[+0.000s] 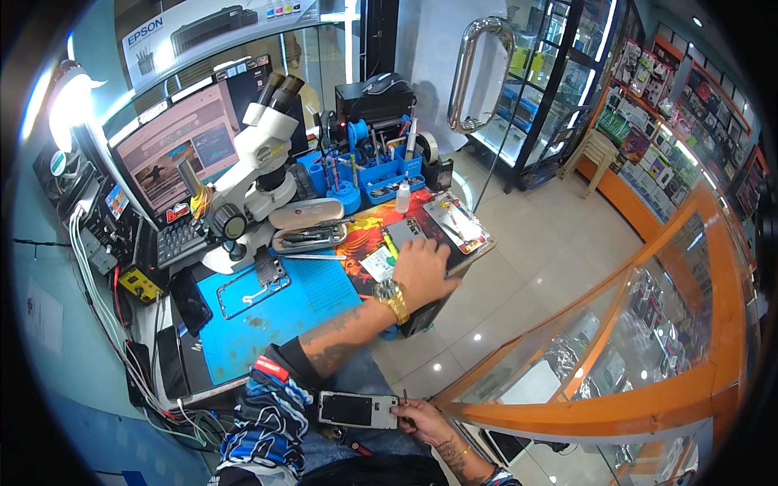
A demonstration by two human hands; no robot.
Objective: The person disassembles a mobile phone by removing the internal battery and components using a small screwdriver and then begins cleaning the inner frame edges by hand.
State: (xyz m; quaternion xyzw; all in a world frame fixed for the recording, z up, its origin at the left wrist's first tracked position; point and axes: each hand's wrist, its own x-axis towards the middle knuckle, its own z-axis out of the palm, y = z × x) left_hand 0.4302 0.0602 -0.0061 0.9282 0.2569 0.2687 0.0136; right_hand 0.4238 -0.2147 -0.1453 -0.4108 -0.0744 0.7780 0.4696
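Observation:
My left hand [427,271], with a gold watch [393,301] on its wrist, reaches across to the right end of the bench. Its fingers are spread and I see nothing held in them; their undersides are hidden. Just beyond them are a dark grey flat box [408,232] and a yellow-green pen-like item [391,246]. A phone with its white back plate exposed [455,223] lies at the bench corner. Low in front of me, my right hand [420,419] pinches the right end of an opened phone housing [356,410], pale-edged with a dark middle, above my lap.
A blue repair mat [316,300] carries a bare phone frame [254,293]. Behind it stand a microscope [263,154], an open case of tools [310,236] and a blue organizer [389,180]. Dark phones [190,302] lie at the left. An orange-framed glass showcase [600,397] rises at the right.

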